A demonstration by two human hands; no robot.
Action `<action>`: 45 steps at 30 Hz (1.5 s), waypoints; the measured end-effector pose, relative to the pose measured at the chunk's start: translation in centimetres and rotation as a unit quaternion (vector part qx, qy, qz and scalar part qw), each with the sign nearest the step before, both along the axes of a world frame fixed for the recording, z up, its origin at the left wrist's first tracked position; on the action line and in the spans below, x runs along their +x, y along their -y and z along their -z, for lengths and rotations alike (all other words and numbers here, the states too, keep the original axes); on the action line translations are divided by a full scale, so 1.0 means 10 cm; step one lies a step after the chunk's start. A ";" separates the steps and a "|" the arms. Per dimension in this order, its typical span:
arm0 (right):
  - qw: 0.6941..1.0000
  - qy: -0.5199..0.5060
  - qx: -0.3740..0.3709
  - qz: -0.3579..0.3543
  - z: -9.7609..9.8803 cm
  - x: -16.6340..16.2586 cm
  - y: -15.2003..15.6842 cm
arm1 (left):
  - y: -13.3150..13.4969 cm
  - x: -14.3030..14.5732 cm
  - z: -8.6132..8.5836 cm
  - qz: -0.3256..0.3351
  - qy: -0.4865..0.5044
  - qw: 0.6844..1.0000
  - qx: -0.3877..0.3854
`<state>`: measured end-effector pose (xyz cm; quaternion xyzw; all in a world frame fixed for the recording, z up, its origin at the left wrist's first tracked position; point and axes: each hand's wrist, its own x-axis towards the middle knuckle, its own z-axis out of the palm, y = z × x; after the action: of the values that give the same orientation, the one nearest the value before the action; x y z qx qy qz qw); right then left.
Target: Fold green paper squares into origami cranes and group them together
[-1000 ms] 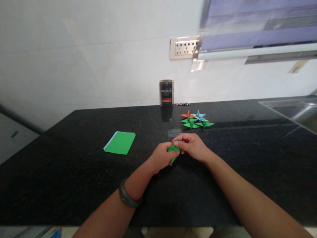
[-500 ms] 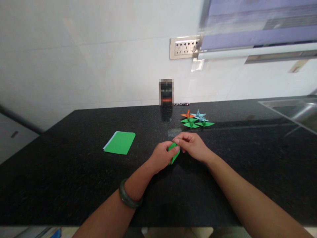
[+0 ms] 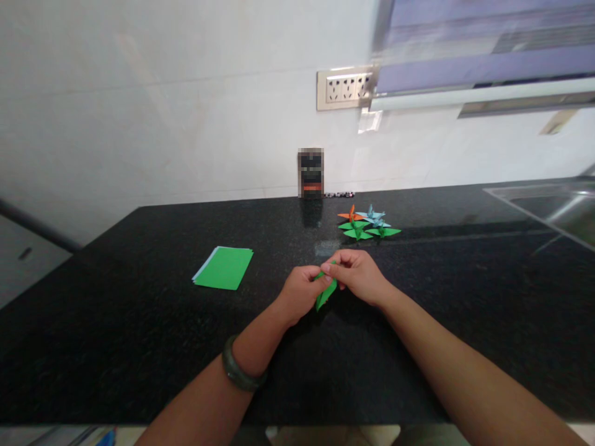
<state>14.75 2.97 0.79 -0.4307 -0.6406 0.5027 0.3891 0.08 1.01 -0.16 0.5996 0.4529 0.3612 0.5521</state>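
While working over the counter, right of the stack, pinching between the nearly closed left hand and right hand the green paper. Probably shaping a fold, calling next for a steady hold and firm crease.

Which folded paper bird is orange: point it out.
The orange bird, at the back left; the others are green birds and light blue birds.

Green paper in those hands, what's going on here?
A person holds a folded green paper between the left hand and right hand at a black counter. To the left lies a stack of paper squares, green on top. Beyond the hands sit bird-like paper figures in orange, blue and green.
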 end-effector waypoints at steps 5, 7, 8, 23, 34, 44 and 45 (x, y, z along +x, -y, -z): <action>1.000 -0.013 0.000 0.013 -0.04 -0.01 0.02 | 0.02 0.01 -0.04 0.005 0.004 1.000 -0.016; 0.999 -0.029 -0.012 0.020 -0.04 -0.02 0.01 | 0.03 0.01 -0.06 0.007 0.008 1.000 -0.023; 0.999 -0.041 -0.022 0.022 -0.03 -0.02 0.01 | 0.03 0.02 -0.07 0.006 0.010 1.000 -0.025; 0.995 -0.019 -0.092 0.013 0.04 -0.04 -0.02 | -0.05 0.00 0.02 -0.162 0.134 0.977 -0.020; 0.987 -0.032 -0.154 -0.023 0.07 -0.09 0.03 | -0.06 0.03 0.03 -0.196 0.178 0.964 -0.026; 0.997 -0.018 -0.077 -0.020 -0.01 0.03 -0.02 | -0.01 0.00 -0.03 -0.169 0.126 0.976 0.046; 0.998 -0.029 -0.047 -0.007 -0.01 0.04 -0.03 | -0.01 0.00 -0.03 -0.174 0.097 0.978 0.058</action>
<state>15.16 3.28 0.90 -0.4293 -0.6073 0.5476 0.3835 0.04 1.14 0.12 0.5047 0.4729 0.5339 0.4865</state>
